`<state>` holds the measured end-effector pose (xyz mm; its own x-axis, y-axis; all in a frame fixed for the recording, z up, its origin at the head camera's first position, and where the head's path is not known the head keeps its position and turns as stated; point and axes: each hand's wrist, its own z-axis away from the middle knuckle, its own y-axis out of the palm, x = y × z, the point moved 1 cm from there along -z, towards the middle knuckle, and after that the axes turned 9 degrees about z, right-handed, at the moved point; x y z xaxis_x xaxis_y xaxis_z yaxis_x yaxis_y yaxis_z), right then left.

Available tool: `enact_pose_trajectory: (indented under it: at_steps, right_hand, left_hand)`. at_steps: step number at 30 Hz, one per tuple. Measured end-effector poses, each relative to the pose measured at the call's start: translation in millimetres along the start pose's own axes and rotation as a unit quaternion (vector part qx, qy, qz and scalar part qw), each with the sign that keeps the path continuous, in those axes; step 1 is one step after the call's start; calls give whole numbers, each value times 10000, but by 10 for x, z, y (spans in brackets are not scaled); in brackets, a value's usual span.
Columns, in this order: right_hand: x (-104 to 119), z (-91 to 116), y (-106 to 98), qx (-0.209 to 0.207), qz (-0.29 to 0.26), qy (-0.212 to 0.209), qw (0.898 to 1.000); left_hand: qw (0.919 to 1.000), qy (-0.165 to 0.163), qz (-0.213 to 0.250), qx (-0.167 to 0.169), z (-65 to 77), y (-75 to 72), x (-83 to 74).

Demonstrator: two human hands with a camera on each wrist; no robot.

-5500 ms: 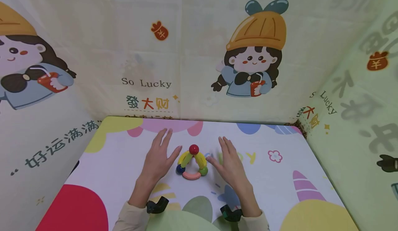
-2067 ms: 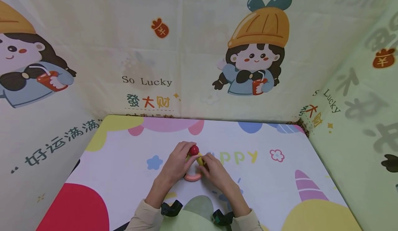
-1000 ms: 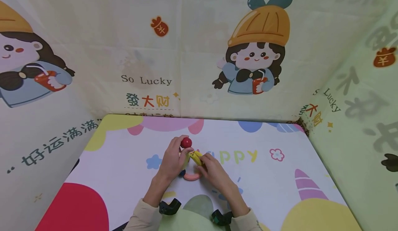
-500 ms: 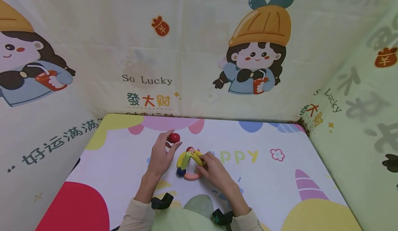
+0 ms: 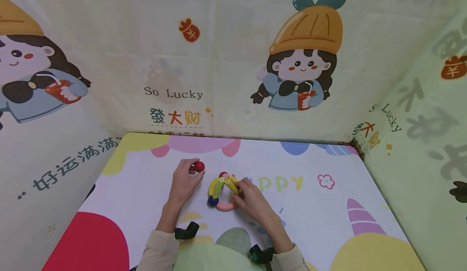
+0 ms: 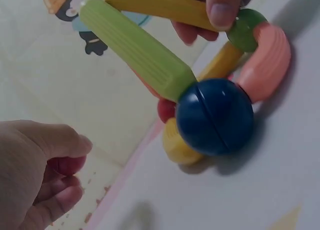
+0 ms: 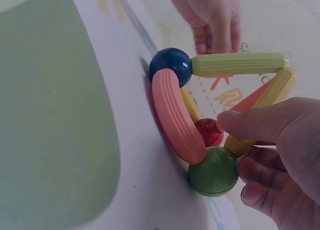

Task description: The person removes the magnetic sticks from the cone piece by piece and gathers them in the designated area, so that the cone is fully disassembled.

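Observation:
My left hand [image 5: 184, 181] pinches a red ball [image 5: 199, 166] up and to the left of a magnetic stick-and-ball toy. The toy's base has curved sticks, a pink one [image 7: 177, 115] in front, joining a blue ball [image 6: 215, 117], a green ball [image 7: 213, 171] and a second red ball [image 7: 208, 132]. Straight sticks lean up from these balls: a light green stick [image 6: 137, 49], a yellow stick [image 6: 162, 8] and a reddish one partly hidden behind. Their tops meet with no ball on them. With thumb and fingers, my right hand [image 5: 251, 198] grips the yellow stick just above the green ball.
The toy stands mid-table on a white mat [image 5: 292, 206] printed with coloured shapes and letters. Cloth walls [image 5: 233, 80] with cartoon prints enclose the back and sides. Black wrist mounts [image 5: 187, 230] sit on both forearms.
Both hands were spread open beside the toy at first. They then took hold of it; the left hand pulled the top red ball off and carried it left. The right hand keeps its grip.

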<state>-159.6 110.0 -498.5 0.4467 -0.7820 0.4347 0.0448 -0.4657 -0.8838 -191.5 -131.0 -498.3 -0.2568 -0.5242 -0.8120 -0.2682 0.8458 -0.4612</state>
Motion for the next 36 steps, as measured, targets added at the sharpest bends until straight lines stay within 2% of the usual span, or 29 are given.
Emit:
enact_pose_trajectory:
  at_steps: [9, 13, 21, 36]
  right_hand:
    - [6, 0, -9, 39, 4, 65, 10000]
    - [6, -1, -13, 56, 4, 87, 9999]
    - [10, 0, -20, 68, -5, 71, 10000]
    - [23, 14, -31, 68, -11, 38, 10000]
  left_hand:
    - [9974, -678, -200, 127, 21, 51, 150]
    - [9961, -839, -247, 130, 37, 85, 228]
    - [9952, -901, -378, 73, 60, 119, 346]
    - [9952, -857, -467, 100, 78, 124, 350]
